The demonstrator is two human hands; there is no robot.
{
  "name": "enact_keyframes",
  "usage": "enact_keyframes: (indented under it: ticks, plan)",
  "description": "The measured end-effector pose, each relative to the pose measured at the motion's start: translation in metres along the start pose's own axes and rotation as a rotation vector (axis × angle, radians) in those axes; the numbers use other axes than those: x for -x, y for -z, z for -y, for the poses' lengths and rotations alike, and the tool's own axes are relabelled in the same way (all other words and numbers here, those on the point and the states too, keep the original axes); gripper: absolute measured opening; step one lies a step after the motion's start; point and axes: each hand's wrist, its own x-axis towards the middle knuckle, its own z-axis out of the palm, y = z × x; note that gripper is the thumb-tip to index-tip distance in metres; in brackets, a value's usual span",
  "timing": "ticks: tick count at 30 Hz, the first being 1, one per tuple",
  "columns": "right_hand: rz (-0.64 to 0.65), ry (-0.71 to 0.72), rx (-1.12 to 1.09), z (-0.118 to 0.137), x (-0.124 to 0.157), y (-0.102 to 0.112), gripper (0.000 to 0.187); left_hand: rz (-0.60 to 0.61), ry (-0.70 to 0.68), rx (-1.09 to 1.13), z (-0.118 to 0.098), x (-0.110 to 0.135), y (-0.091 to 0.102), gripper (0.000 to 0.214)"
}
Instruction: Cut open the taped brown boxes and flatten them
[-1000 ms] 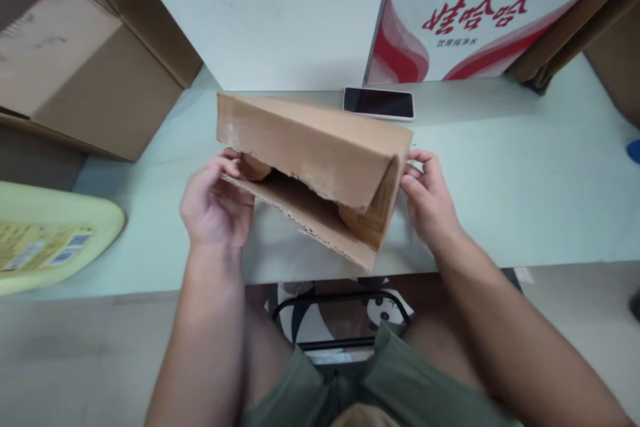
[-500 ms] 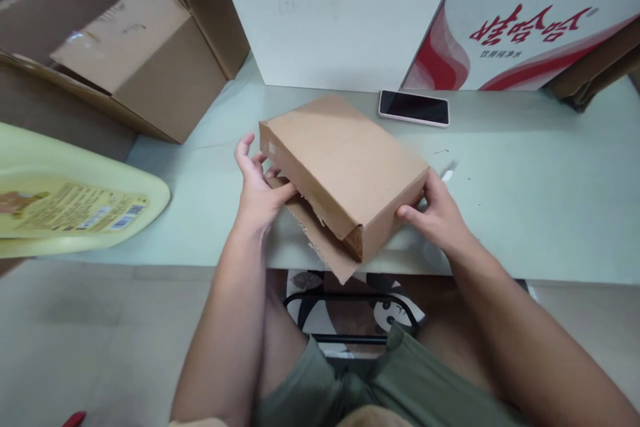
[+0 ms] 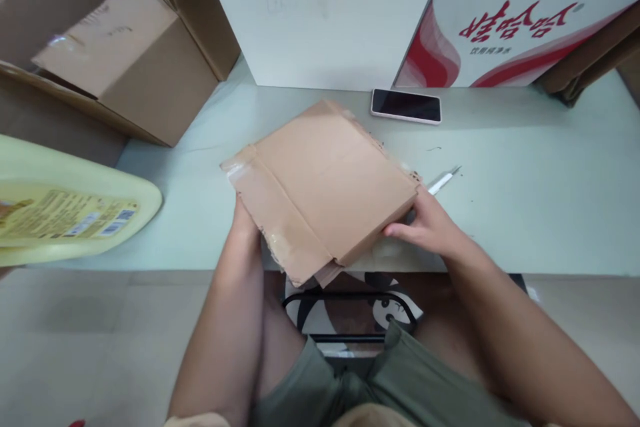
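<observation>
A brown cardboard box (image 3: 333, 180) lies tilted at the near edge of the pale green table. Its left flap (image 3: 283, 213) sticks outward, with a ragged torn edge and clear tape on it. At the box's right corner my right hand (image 3: 425, 220) is closed, thumb on the near side and fingers towards the far side. My left hand (image 3: 245, 217) reaches beneath the flap; its fingers are hidden there. Just past the right hand lies a slim white tool (image 3: 443, 181) with a thin dark tip, partly covered by the hand.
A phone (image 3: 406, 106) lies behind the box, before a white panel (image 3: 325, 20) and a red-and-white carton (image 3: 520, 33). To the left stand an open cardboard carton (image 3: 160, 87) and a yellow bottle (image 3: 75, 203). Small dark scraps dot the table.
The box's left flap has swung up and outward, now covering most of my left hand. My right hand has shifted slightly left and down with the box. More of the white tool shows.
</observation>
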Motion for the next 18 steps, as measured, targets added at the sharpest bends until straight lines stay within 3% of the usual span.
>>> enact_keyframes:
  ticks: [3,6,9,11,14,18]
  plan:
    - [-0.124,-0.009,-0.041,-0.004,0.0,0.001,0.099,-0.055,-0.052,-0.033,-0.014,0.001,-0.009,0.036]
    - [-0.327,-0.058,-0.033,-0.012,0.002,0.003,0.105,-0.074,-0.104,-0.053,-0.029,0.005,-0.023,0.032]
    - [-0.546,-0.141,0.084,-0.018,0.005,0.006,0.094,-0.098,-0.115,-0.059,-0.038,0.01,-0.033,0.027]
    - [-0.612,-0.159,0.148,-0.018,0.007,0.007,0.083,-0.121,-0.136,-0.047,-0.038,0.012,-0.038,0.031]
    - [-0.541,-0.103,0.131,-0.009,0.008,0.003,0.071,-0.173,-0.199,-0.029,-0.034,0.012,-0.042,0.027]
    - [-0.303,-0.023,0.071,0.007,0.005,-0.011,0.082,-0.258,-0.305,-0.092,-0.025,0.014,-0.047,0.022]
